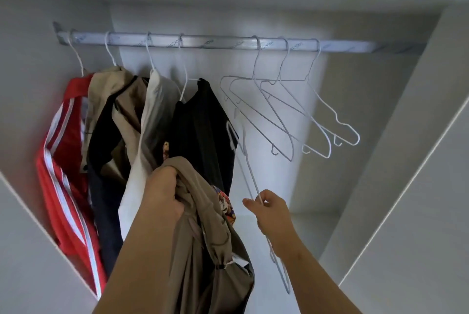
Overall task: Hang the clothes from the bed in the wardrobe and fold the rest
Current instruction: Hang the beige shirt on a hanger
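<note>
Left hand (165, 194) grips a bunched tan fabric garment (203, 237); right hand (272, 208) pinches a thin white wire hanger (250, 174). Both are below the silver wardrobe rail (228, 43).

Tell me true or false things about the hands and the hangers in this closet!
1. The left hand grips a tan garment. True.
2. The right hand is empty. False: it holds a white wire hanger.
3. Three empty hangers hang on the rail. True.
4. The red garment hangs at the right end of the rail. False: it hangs at the left end.
5. The held hanger is hooked on the rail. False: it is off the rail.
</note>
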A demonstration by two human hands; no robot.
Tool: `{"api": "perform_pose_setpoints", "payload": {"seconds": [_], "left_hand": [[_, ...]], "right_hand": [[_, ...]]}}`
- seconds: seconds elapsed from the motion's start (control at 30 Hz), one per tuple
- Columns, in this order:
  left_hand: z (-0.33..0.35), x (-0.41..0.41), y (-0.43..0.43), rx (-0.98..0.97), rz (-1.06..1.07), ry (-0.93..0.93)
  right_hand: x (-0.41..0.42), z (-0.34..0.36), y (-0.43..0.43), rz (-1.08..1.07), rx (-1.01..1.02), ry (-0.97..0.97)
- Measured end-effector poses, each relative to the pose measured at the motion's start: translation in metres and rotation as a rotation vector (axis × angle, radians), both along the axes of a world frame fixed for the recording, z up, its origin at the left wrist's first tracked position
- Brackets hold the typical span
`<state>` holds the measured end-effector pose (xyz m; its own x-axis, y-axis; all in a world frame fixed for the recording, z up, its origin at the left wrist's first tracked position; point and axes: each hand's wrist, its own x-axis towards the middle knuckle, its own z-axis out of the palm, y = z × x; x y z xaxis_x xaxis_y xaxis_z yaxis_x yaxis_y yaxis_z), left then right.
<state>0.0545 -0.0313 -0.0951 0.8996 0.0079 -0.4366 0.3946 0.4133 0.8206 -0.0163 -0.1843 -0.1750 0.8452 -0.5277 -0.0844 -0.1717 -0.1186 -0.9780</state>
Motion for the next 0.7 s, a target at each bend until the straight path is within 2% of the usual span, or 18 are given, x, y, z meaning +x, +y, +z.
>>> {"api": "perform_pose_setpoints", "payload": {"seconds": [0.13,0.27,0.4,0.57,0.7], "left_hand": [[-0.002,-0.031,0.0,0.018,-0.022,-0.021],[-0.005,-0.049,0.006,0.199,-0.081,-0.041],[-0.001,-0.063,0.013,0.355,-0.198,-0.124],[0.003,-0.079,0.03,0.478,-0.327,0.032],[0.006,-0.08,0.036,0.541,-0.286,0.111]], "right_hand": [[-0.045,-0.003,-0.008,0.004,0.009,-0.062],[-0.091,-0.005,-0.011,-0.036,-0.043,-0.138],[-0.116,0.001,-0.007,-0.044,0.145,-0.251],[-0.137,0.006,-0.004,-0.296,0.073,-0.225],[-0.149,0.012,-0.004,-0.262,0.087,-0.278]]}}
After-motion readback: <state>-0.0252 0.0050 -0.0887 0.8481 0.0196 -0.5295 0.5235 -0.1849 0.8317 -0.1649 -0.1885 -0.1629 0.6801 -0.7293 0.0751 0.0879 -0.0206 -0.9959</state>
